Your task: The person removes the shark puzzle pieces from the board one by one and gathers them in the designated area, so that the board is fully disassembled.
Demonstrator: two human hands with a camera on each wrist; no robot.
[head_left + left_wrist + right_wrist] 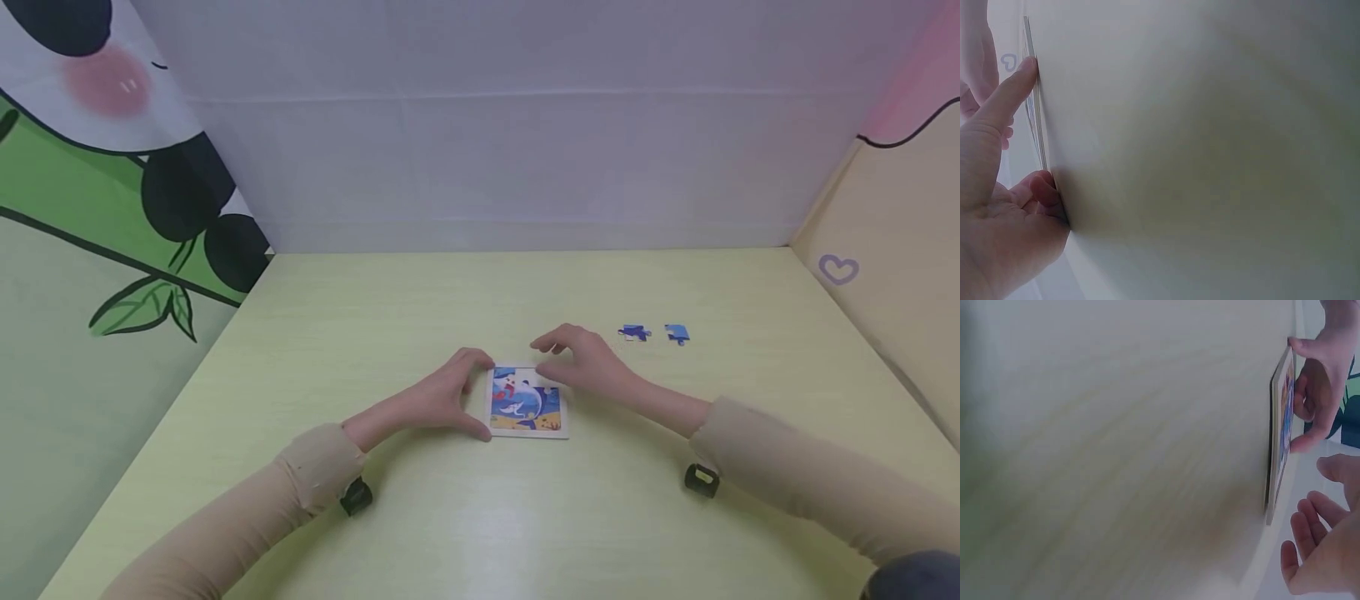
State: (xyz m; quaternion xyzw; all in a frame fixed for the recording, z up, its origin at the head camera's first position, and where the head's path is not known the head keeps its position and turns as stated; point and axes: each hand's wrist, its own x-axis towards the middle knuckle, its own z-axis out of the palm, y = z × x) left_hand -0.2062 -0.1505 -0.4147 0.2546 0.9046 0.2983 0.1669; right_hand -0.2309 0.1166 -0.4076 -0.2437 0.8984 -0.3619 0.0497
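Note:
A small square jigsaw puzzle (527, 410) in a pale frame lies on the table, its picture showing a blue whale-like animal under water. White backing shows along its far side, where pieces are absent. My left hand (438, 393) holds the frame's left side, thumb at the near corner and fingers at the far one. Over the far right corner hovers my right hand (588, 364), fingers loosely bent and apart, with nothing visible between them. In the right wrist view the right hand (1329, 534) is clear of the puzzle frame (1279, 434).
Two loose blue puzzle pieces, one darker (636, 333) and one lighter (677, 333), lie beyond the right hand. The pale yellow table (480, 517) meets a white back wall (525, 167) and decorated side panels. A dark rounded object (911, 577) shows at the bottom right.

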